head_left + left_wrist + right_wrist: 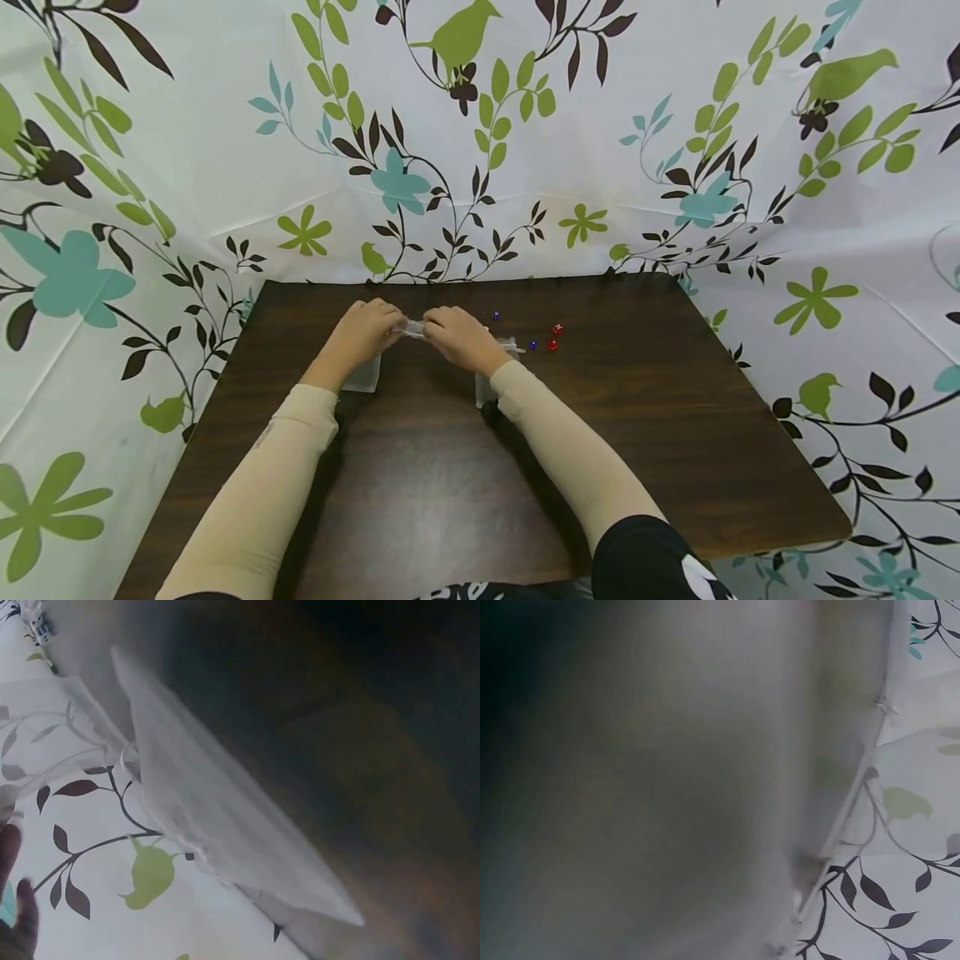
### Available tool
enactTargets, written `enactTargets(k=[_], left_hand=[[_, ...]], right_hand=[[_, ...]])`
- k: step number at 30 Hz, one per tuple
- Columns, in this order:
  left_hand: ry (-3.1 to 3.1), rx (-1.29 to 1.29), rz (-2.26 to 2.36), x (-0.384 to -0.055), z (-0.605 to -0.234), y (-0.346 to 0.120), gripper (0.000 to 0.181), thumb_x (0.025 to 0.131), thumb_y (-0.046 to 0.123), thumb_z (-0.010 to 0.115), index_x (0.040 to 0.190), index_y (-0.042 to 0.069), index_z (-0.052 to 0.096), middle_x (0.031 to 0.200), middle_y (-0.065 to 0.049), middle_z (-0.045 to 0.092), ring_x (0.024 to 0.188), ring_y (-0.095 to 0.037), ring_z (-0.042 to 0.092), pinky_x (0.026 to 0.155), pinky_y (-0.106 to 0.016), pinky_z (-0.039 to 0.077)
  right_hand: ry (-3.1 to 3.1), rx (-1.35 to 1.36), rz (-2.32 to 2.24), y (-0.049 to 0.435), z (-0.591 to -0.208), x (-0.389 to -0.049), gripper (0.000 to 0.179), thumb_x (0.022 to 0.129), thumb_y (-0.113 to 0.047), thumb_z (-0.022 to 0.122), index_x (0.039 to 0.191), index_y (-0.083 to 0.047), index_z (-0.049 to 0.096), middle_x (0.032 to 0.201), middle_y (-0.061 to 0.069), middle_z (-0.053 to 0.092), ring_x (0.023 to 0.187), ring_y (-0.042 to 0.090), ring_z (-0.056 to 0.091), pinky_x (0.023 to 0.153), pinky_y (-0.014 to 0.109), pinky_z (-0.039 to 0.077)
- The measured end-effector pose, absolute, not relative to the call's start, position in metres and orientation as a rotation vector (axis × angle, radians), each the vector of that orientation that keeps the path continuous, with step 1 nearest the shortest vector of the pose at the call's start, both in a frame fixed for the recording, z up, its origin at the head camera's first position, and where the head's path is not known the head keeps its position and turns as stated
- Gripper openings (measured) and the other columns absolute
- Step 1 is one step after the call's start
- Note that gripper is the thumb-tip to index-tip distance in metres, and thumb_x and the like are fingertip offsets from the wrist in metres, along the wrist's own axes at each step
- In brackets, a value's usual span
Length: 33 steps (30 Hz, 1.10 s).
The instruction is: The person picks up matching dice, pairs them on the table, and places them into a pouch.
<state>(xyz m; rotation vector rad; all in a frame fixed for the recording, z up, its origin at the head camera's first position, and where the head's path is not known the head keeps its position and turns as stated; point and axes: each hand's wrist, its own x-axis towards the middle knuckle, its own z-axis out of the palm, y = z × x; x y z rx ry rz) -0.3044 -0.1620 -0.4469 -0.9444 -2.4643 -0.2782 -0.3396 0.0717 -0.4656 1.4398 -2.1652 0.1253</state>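
Near the far edge of the table, my left hand (367, 328) and right hand (459, 335) pinch a crinkled, see-through strip (414, 328) of a sheer bag, stretched between them. Sheer whitish material (363, 377) hangs below my left hand; in the left wrist view it is a pale, pointed flap (210, 802) with a gathered line. More sheer material (483, 390) shows under my right wrist, with a crumpled end (510, 345) beyond it. Fingertips (26, 915) show at the left wrist view's edge. Blurred sheer material (705, 787) fills much of the right wrist view.
To the right of my right hand lie small red dice (555, 337) and small blue dice (532, 344). The dark wooden table (637, 433) reaches a white cloth backdrop (525, 183) printed with leaves and birds.
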Motion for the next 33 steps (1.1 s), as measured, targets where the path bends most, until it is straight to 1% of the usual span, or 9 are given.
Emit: enactTargets(k=[5, 8, 11, 17, 21, 27, 33], left_hand=[[-2.639, -0.935, -0.319, -0.303, -0.456, -0.164, 0.011, 0.087, 0.013, 0.082, 0.093, 0.011, 0.073, 0.089, -0.004, 0.074, 0.087, -0.025, 0.066, 0.075, -0.047, 0.052], [-2.726, -0.9, -0.383, -0.302, -0.461, -0.166, 0.011, 0.088, 0.016, 0.081, 0.093, 0.011, 0.072, 0.085, -0.004, 0.071, 0.079, -0.022, 0.063, 0.071, -0.043, 0.052], [-2.779, -0.874, -0.474, -0.3, -0.464, -0.167, 0.013, 0.088, 0.017, 0.082, 0.092, 0.011, 0.072, 0.079, -0.002, 0.065, 0.071, -0.019, 0.056, 0.065, -0.04, 0.048], [-2.815, -0.889, -0.524, -0.298, -0.468, -0.169, 0.011, 0.089, 0.019, 0.081, 0.09, 0.012, 0.072, 0.073, 0.005, 0.06, 0.067, -0.013, 0.052, 0.064, -0.035, 0.047], [-2.818, -0.914, -0.578, -0.298, -0.47, -0.17, 0.01, 0.089, 0.019, 0.08, 0.091, 0.011, 0.073, 0.076, 0.004, 0.063, 0.067, -0.012, 0.053, 0.064, -0.035, 0.048], [-2.785, -0.98, -0.66, -0.299, -0.472, -0.17, 0.009, 0.089, 0.017, 0.079, 0.093, 0.009, 0.075, 0.082, 0.0, 0.072, 0.067, -0.01, 0.058, 0.064, -0.034, 0.05], [-2.783, -1.0, -0.722, -0.299, -0.469, -0.168, 0.008, 0.089, 0.015, 0.078, 0.094, 0.009, 0.075, 0.083, 0.0, 0.073, 0.07, -0.012, 0.061, 0.066, -0.035, 0.052]], right_hand=[[-2.303, 1.454, 0.203, 0.074, -0.472, -0.336, 0.009, 0.099, -0.016, 0.068, 0.107, -0.01, 0.068, 0.11, 0.002, 0.069, 0.098, 0.018, 0.065, 0.084, 0.032, 0.052], [-2.374, 1.464, 0.273, 0.075, -0.474, -0.335, 0.01, 0.098, -0.014, 0.07, 0.108, -0.011, 0.071, 0.108, 0.001, 0.07, 0.097, 0.016, 0.065, 0.086, 0.031, 0.051], [-2.453, 1.457, 0.356, 0.075, -0.475, -0.333, 0.012, 0.098, -0.016, 0.07, 0.108, -0.011, 0.073, 0.108, 0.0, 0.07, 0.097, 0.014, 0.065, 0.087, 0.029, 0.051], [-2.622, 1.444, 0.509, 0.076, -0.477, -0.33, 0.014, 0.1, -0.018, 0.067, 0.109, -0.011, 0.075, 0.108, 0.0, 0.071, 0.099, 0.013, 0.066, 0.09, 0.026, 0.05], [-2.673, 1.448, 0.587, 0.076, -0.479, -0.331, 0.015, 0.101, -0.017, 0.067, 0.109, -0.009, 0.076, 0.109, 0.001, 0.073, 0.101, 0.014, 0.067, 0.091, 0.026, 0.051], [-2.679, 1.445, 0.71, 0.078, -0.486, -0.334, 0.014, 0.1, -0.015, 0.068, 0.107, -0.008, 0.077, 0.104, 0.002, 0.074, 0.097, 0.013, 0.068, 0.088, 0.024, 0.051], [-2.758, 1.411, 0.826, 0.079, -0.487, -0.334, 0.014, 0.1, -0.014, 0.067, 0.108, -0.009, 0.076, 0.107, 0.002, 0.074, 0.098, 0.012, 0.068, 0.087, 0.023, 0.051]])
